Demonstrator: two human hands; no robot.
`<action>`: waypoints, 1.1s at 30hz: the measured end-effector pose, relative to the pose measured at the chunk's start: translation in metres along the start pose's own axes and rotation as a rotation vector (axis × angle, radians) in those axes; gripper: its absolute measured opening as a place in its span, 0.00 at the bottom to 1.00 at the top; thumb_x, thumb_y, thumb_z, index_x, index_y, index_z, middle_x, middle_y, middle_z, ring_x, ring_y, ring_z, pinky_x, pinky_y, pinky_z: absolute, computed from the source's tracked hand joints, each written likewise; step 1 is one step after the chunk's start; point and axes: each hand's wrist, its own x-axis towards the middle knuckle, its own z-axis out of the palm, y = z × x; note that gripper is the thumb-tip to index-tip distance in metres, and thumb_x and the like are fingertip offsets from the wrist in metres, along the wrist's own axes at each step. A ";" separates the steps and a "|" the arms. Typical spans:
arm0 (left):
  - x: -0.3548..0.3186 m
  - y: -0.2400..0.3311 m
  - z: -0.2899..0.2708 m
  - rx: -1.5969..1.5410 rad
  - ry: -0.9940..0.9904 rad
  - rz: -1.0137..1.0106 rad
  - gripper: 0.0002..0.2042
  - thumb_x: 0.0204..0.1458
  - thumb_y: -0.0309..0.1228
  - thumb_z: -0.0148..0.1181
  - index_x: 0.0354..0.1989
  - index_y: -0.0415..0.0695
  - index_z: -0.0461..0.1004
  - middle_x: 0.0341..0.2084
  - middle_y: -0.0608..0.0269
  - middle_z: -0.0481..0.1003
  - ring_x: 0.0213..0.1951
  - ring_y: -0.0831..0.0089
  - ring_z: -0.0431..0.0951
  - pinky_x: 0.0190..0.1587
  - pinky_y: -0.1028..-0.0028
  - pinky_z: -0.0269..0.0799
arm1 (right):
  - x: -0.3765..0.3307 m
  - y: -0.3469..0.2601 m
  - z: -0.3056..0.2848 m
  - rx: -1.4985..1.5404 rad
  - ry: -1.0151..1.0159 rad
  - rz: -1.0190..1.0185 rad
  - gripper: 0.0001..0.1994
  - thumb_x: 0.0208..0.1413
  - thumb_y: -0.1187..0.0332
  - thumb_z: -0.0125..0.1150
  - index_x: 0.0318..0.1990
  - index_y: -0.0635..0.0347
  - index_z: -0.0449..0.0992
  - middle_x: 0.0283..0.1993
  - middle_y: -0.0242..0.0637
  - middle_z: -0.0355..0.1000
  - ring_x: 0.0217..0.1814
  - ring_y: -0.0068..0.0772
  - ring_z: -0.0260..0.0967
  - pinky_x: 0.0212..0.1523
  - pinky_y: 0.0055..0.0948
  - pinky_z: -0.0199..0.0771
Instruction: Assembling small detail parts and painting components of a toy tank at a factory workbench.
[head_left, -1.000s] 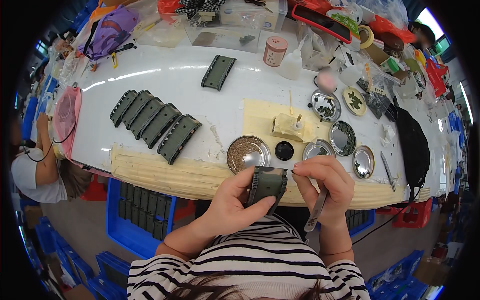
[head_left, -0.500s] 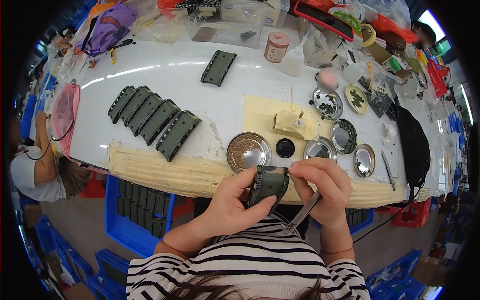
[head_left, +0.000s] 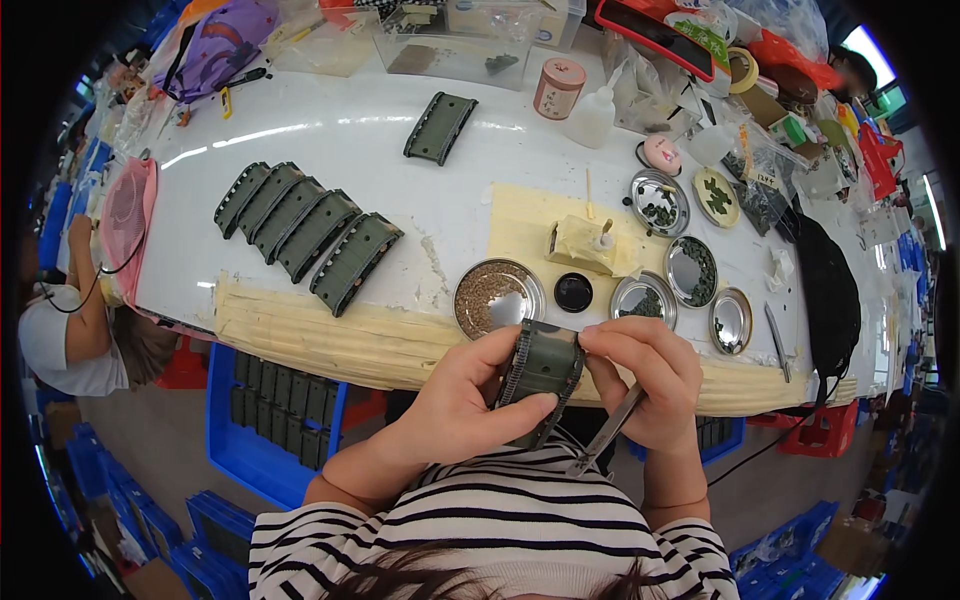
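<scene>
Close in front of my striped shirt, a curved dark green plastic part (head_left: 545, 372) with toothed edges is in my left hand (head_left: 468, 398). The left thumb lies across its face, with the fingers behind. At the part's upper right corner, the fingertips of my right hand (head_left: 655, 378) are pinched together against the edge. That same hand keeps metal tweezers (head_left: 606, 438) against its palm, their tips pointing down toward the shirt. Whether a small piece sits between the right fingertips is hidden. Just beyond the hands is a steel dish (head_left: 541, 300) of brown granules.
Several similar green parts (head_left: 310, 235) lie in a row at left, one apart (head_left: 440, 128) farther back. Small dishes with green bits (head_left: 692, 270), a black pot (head_left: 573, 292) and a taped block (head_left: 590, 248) stand at right. A blue crate (head_left: 225, 430) sits below the table.
The held green part has turned slightly, showing more of its face and toothed left edge. Both hands keep nearly the same place and grip. The whole view has shifted a little.
</scene>
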 end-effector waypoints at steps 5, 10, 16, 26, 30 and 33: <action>0.000 -0.001 0.001 0.038 -0.017 0.022 0.18 0.53 0.18 0.57 0.53 0.33 0.66 0.40 0.55 0.78 0.40 0.75 0.78 0.45 0.75 0.75 | -0.001 0.003 -0.002 0.011 0.025 -0.008 0.13 0.40 0.80 0.69 0.37 0.59 0.79 0.31 0.37 0.75 0.27 0.33 0.73 0.23 0.26 0.70; 0.000 0.000 0.002 0.050 -0.018 0.024 0.18 0.53 0.18 0.57 0.53 0.33 0.66 0.41 0.55 0.78 0.41 0.75 0.78 0.46 0.75 0.75 | -0.003 0.005 -0.002 -0.010 0.014 -0.041 0.13 0.40 0.79 0.70 0.37 0.60 0.79 0.30 0.37 0.75 0.26 0.33 0.73 0.23 0.26 0.70; 0.001 -0.004 0.002 0.078 0.005 0.089 0.19 0.53 0.18 0.56 0.55 0.33 0.66 0.42 0.53 0.77 0.42 0.74 0.78 0.47 0.73 0.75 | -0.008 0.001 0.001 0.054 0.053 0.018 0.16 0.39 0.80 0.70 0.40 0.61 0.79 0.30 0.37 0.74 0.28 0.32 0.73 0.24 0.26 0.69; 0.001 -0.004 -0.005 0.007 0.009 0.037 0.20 0.57 0.19 0.53 0.59 0.35 0.62 0.47 0.57 0.74 0.47 0.77 0.74 0.52 0.76 0.71 | -0.023 0.029 -0.068 0.026 0.298 0.478 0.05 0.52 0.82 0.60 0.35 0.64 0.77 0.30 0.26 0.67 0.23 0.12 0.50 0.25 0.14 0.52; 0.004 -0.005 -0.005 -0.026 -0.005 -0.006 0.20 0.57 0.18 0.52 0.59 0.36 0.61 0.47 0.57 0.74 0.46 0.77 0.75 0.51 0.75 0.72 | -0.040 0.065 -0.119 -0.233 0.095 0.746 0.02 0.52 0.79 0.62 0.34 0.66 0.76 0.27 0.25 0.70 0.23 0.11 0.57 0.24 0.15 0.54; 0.006 -0.004 -0.002 -0.041 -0.009 -0.021 0.19 0.58 0.19 0.52 0.58 0.36 0.61 0.46 0.56 0.74 0.46 0.77 0.75 0.51 0.75 0.72 | -0.050 0.082 -0.132 -0.312 -0.091 0.794 0.05 0.50 0.77 0.65 0.34 0.66 0.77 0.24 0.27 0.70 0.24 0.13 0.59 0.24 0.18 0.56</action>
